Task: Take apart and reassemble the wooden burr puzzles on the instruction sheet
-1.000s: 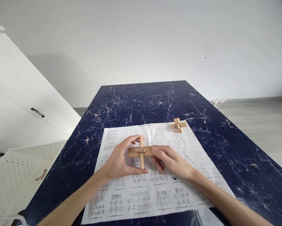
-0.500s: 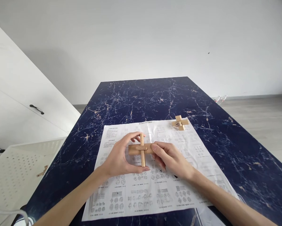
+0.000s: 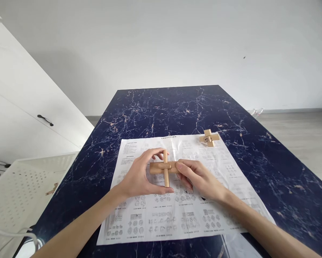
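Observation:
A wooden cross puzzle (image 3: 165, 168), made of a thick horizontal bar and a thin upright peg, is held just above a white printed instruction sheet (image 3: 177, 211). My left hand (image 3: 139, 177) pinches the upright peg between the thumb below and the fingers on top. My right hand (image 3: 197, 178) grips the right end of the horizontal bar with curled fingers. A smaller assembled wooden cross puzzle (image 3: 209, 138) lies on the sheet's far right corner, away from both hands.
The sheet lies on a dark blue marbled table (image 3: 166, 111). A white perforated tray (image 3: 23, 186) with a small wooden piece (image 3: 51, 189) stands at the left, below a white cabinet (image 3: 21, 104). Grey floor shows at the right.
The view has shifted slightly, so everything sits a little right and higher. Both hands keep the same hold on the wooden cross puzzle.

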`<state>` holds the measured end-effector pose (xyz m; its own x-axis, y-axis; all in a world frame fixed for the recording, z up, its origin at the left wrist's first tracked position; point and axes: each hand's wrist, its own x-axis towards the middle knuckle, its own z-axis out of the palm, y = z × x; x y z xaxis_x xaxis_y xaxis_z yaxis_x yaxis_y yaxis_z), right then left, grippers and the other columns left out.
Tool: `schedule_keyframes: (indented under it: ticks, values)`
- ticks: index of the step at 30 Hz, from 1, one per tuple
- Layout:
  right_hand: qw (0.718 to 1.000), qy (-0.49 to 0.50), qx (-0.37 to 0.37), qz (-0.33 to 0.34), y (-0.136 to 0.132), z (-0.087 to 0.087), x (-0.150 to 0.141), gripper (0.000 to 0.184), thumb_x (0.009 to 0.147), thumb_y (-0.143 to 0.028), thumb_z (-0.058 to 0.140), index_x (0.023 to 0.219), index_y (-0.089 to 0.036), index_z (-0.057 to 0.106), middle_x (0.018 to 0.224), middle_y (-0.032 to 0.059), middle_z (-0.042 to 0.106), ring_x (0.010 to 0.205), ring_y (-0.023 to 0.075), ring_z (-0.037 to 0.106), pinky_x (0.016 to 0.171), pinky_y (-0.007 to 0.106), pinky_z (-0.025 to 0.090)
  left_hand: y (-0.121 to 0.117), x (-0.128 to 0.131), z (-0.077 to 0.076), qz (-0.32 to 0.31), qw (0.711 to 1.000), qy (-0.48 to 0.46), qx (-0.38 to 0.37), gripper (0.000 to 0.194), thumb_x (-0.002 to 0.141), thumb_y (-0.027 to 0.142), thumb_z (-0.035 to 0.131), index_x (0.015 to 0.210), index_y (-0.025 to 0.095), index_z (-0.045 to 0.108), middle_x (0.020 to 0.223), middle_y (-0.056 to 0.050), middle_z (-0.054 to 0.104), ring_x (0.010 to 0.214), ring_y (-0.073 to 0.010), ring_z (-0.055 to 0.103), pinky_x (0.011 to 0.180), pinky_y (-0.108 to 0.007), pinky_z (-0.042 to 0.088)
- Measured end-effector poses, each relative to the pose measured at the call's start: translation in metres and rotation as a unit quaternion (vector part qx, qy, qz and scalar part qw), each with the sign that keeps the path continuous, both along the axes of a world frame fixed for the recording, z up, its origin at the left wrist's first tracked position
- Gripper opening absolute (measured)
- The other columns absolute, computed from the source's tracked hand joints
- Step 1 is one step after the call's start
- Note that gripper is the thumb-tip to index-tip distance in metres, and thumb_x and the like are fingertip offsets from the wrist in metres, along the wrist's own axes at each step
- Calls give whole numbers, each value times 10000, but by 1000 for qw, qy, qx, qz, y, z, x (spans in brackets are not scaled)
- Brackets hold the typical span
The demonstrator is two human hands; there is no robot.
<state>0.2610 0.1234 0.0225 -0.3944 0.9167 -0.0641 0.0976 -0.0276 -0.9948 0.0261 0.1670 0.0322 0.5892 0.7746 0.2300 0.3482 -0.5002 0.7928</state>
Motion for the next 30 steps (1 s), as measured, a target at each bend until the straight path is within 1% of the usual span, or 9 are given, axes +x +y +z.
schedule_keyframes:
  ticks: [3, 9, 12, 16, 18, 23, 25, 28, 30]
  values:
    - [1000, 3, 7, -12, 0, 0, 0, 529, 1101, -608, 455, 761, -216, 555, 522, -44, 518, 466, 113, 439, 518, 276, 366, 0, 1, 1, -7, 1000, -7, -2, 995, 647, 576, 997, 1463, 297, 500, 1392, -114, 674, 1178, -321, 664, 1045, -546, 562]
    - [999, -8, 20, -40, -4, 0, -4, 537, 1083, -632, 458, 752, -219, 548, 515, -48, 492, 452, 112, 422, 494, 275, 349, 0, 1, -2, -8, 999, -26, 30, 1034, 614, 613, 1000, 1462, 295, 501, 1387, -111, 680, 1150, -311, 670, 1025, -529, 571]
    - [999, -7, 18, -41, -5, 0, -5, 545, 1082, -647, 450, 748, -225, 533, 519, -51, 480, 455, 112, 411, 496, 279, 347, -1, 0, -2, -1, 999, -18, 44, 1030, 620, 623, 992, 1464, 287, 506, 1384, -116, 678, 1151, -319, 674, 1019, -534, 570]
    - [1000, -6, 3, -9, -3, 2, -1, 549, 1078, -660, 462, 741, -229, 514, 542, -55, 460, 470, 109, 384, 491, 275, 331, -2, 0, 1, 5, 999, 5, 45, 1036, 602, 648, 987, 1451, 285, 517, 1362, -123, 680, 1169, -341, 666, 1032, -561, 551]
    - [1000, -3, 3, 8, -3, 3, 1, 550, 1076, -661, 468, 739, -229, 509, 556, -53, 464, 478, 107, 376, 488, 271, 324, -2, 0, 3, -1, 999, 7, 46, 1030, 612, 642, 982, 1459, 291, 514, 1363, -123, 678, 1164, -339, 664, 1033, -562, 546]
    - [999, 11, -8, 38, -3, 5, 4, 531, 1083, -621, 472, 729, -226, 507, 531, -52, 484, 472, 104, 370, 506, 272, 333, -2, 0, 3, -26, 998, 5, 54, 995, 642, 591, 978, 1464, 284, 509, 1354, -120, 679, 1129, -320, 666, 1020, -542, 549]
    - [998, 16, -19, 58, -4, 5, 5, 516, 1089, -598, 465, 746, -219, 534, 519, -53, 489, 471, 106, 373, 520, 275, 343, -2, 0, 2, -41, 998, 8, 48, 998, 646, 587, 980, 1466, 285, 499, 1367, -124, 672, 1139, -322, 665, 1017, -538, 554]
    - [995, 9, -32, 92, -5, 6, 5, 544, 1093, -617, 446, 746, -212, 552, 501, -55, 479, 461, 103, 365, 522, 279, 336, -2, 0, 0, -71, 997, 3, 44, 1022, 641, 577, 989, 1481, 295, 480, 1376, -119, 670, 1144, -319, 673, 1008, -525, 566]
    - [994, 4, -31, 101, -6, 7, 5, 571, 1095, -641, 430, 734, -212, 539, 500, -54, 478, 460, 101, 365, 519, 280, 333, -2, -1, 1, -83, 995, -2, 47, 1031, 632, 569, 996, 1484, 299, 482, 1373, -113, 675, 1140, -316, 680, 1010, -518, 568]
